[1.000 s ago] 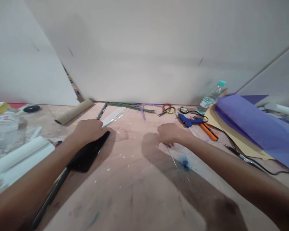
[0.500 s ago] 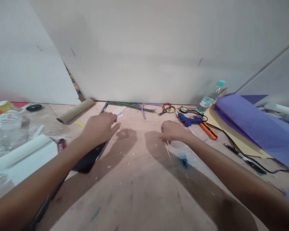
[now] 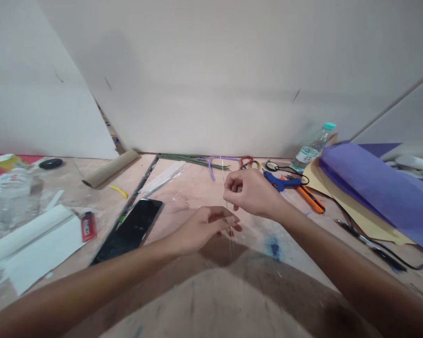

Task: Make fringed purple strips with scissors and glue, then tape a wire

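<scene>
My right hand [image 3: 252,193] is raised over the middle of the table with its fingers pinched on a thin pale wire [image 3: 229,234] that hangs down from it. My left hand [image 3: 206,228] sits just below and left of the right one, fingers curled loosely, fingertips at the wire. A black phone [image 3: 132,230] lies flat to the left of my left forearm. A bundle of white sticks [image 3: 165,176] lies further back, beside a long dark rod [image 3: 141,185].
Along the back wall lie green stems [image 3: 190,158], a purple strip [image 3: 211,166], small scissors [image 3: 248,163], a blue glue gun [image 3: 280,180], an orange cutter [image 3: 308,197] and a water bottle [image 3: 312,148]. Purple paper [image 3: 377,188] lies right. A cardboard tube [image 3: 109,168], red lighter [image 3: 87,226] and white sheets [image 3: 31,244] lie left.
My left hand left the white sticks and phone and came to the centre under my right hand. My right hand lifted off the table, drawing the thin wire up.
</scene>
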A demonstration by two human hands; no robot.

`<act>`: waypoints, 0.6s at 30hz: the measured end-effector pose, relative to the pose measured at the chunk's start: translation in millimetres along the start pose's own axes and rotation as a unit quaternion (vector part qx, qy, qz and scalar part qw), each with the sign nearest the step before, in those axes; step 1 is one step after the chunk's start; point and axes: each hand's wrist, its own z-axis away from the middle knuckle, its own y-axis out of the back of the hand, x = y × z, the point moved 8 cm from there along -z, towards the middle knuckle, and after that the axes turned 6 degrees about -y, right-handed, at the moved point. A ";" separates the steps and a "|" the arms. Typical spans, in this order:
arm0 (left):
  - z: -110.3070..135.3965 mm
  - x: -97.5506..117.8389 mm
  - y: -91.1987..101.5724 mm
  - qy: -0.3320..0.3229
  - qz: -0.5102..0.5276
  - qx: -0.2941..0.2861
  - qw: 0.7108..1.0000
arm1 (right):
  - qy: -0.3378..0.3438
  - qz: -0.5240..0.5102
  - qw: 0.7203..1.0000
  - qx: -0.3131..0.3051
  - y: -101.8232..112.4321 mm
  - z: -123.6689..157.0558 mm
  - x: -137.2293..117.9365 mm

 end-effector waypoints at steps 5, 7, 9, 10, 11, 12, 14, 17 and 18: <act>3.0 4.3 5.4 -0.029 0.101 0.098 0.990 | 0.086 -0.107 0.984 0.118 26.3 13.7 -26.0; 4.3 6.7 11.6 -0.041 0.119 0.119 0.985 | 0.124 -0.146 0.972 0.137 32.0 20.2 -32.3; 5.8 10.2 17.7 -0.052 0.129 0.132 0.981 | 0.155 -0.191 0.959 0.139 35.8 25.5 -36.8; 6.7 11.8 19.9 -0.056 0.132 0.136 0.980 | 0.167 -0.215 0.952 0.136 37.2 27.3 -38.4; 7.5 13.2 21.0 -0.060 0.135 0.136 0.980 | 0.178 -0.239 0.946 0.131 37.9 28.5 -39.8; 8.3 14.1 21.0 -0.062 0.137 0.134 0.979 | 0.186 -0.260 0.939 0.124 38.0 28.9 -41.1; 9.6 14.7 18.4 -0.067 0.139 0.123 0.980 | 0.202 -0.291 0.929 0.105 36.1 28.3 -44.3; 10.8 13.0 11.0 -0.075 0.135 0.099 0.983 | 0.224 -0.306 0.923 0.067 29.9 26.4 -50.2; 11.3 11.9 8.4 -0.076 0.132 0.090 0.984 | 0.231 -0.307 0.921 0.057 28.3 26.4 -51.8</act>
